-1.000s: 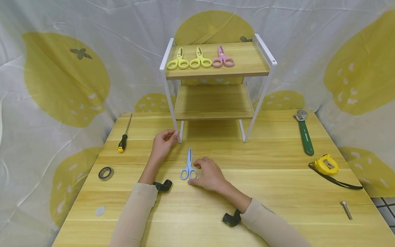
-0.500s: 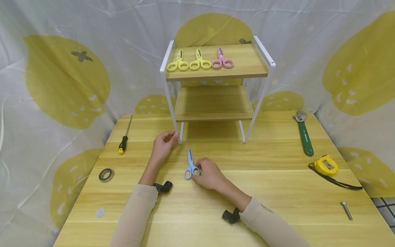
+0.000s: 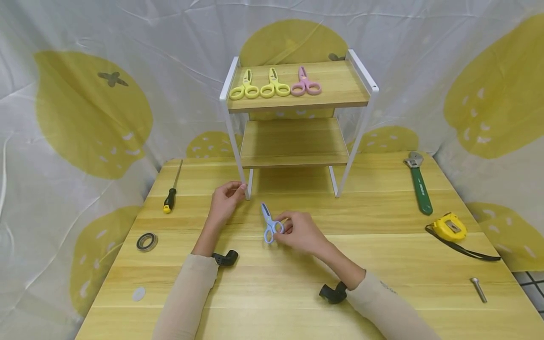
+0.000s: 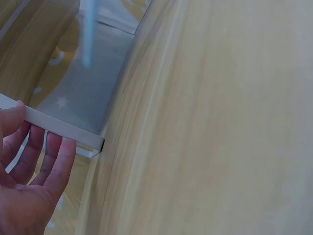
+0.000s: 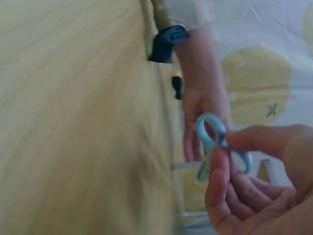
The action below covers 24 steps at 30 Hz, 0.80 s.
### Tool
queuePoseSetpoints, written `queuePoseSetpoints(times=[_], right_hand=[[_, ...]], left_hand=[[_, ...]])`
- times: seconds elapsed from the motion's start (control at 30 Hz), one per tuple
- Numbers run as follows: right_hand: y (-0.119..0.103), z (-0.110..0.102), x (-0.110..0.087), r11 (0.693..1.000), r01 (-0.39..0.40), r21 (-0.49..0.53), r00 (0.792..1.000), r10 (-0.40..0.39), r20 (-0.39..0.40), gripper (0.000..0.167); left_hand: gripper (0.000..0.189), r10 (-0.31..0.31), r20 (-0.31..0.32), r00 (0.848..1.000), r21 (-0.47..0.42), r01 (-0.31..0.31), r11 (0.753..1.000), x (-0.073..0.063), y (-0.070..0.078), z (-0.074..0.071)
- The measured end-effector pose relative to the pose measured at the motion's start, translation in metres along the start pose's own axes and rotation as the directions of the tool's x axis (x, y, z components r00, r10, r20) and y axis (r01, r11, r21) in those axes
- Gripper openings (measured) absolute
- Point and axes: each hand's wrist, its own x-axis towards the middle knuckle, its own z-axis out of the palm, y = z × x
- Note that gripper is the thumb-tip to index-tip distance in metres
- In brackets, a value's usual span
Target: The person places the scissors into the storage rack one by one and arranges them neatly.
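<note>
My right hand (image 3: 302,231) pinches light blue scissors (image 3: 267,216) by the handle loops, between thumb and fingers. The blades point away and a little left, over the tabletop; fingers partly cover one loop in the right wrist view. With thumb and fingers on either side, my left hand (image 3: 224,202) grips the foot of the white front-left leg (image 4: 68,129) of a two-tier wooden shelf (image 3: 297,105). Lined up on the top tier are two yellow scissors, one at the left (image 3: 246,85) and another beside it (image 3: 274,85), then pink scissors (image 3: 304,82).
Along the table's left lie a screwdriver (image 3: 169,200), a ring-shaped bearing (image 3: 146,242) and a flat washer (image 3: 138,293). At the right are an adjustable wrench (image 3: 420,186), a yellow tape measure (image 3: 451,227) with black strap, and a bolt (image 3: 479,289). A patterned curtain hangs behind.
My right hand has closed its fingers on the blue scissors, moved them right and turned their blades leftward; they now appear raised off the table. The left hand stays on the shelf leg.
</note>
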Motion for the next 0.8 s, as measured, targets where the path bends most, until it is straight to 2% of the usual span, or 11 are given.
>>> queuePoseSetpoints(times=[0.27, 0.43, 0.57, 0.67, 0.8], right_hand=[[-0.030, -0.049, -0.023, 0.992, 0.096, 0.079, 0.995, -0.094, -0.019, 0.038], [-0.058, -0.088, -0.037, 0.985, 0.164, 0.060, 0.984, -0.158, -0.087, 0.037], [-0.085, -0.123, -0.047, 0.984, 0.177, 0.022, 0.970, -0.171, -0.170, 0.038], [-0.105, -0.149, -0.050, 0.981, 0.190, -0.030, 0.953, -0.192, -0.236, 0.038], [-0.125, -0.182, -0.047, 0.965, 0.230, -0.124, 0.908, -0.258, -0.330, 0.039]], left_hand=[[0.044, 0.004, -0.005, 1.000, -0.009, -0.004, 1.000, 0.000, -0.001, 0.000], [0.048, -0.003, 0.000, 1.000, -0.015, 0.003, 1.000, 0.000, -0.001, 0.000], [0.047, -0.004, 0.003, 1.000, -0.026, 0.004, 1.000, 0.000, 0.000, 0.001], [0.045, -0.008, 0.002, 1.000, -0.035, 0.008, 0.999, 0.000, 0.001, 0.002], [0.047, -0.019, -0.003, 1.000, -0.048, 0.019, 0.999, 0.001, 0.000, 0.002]])
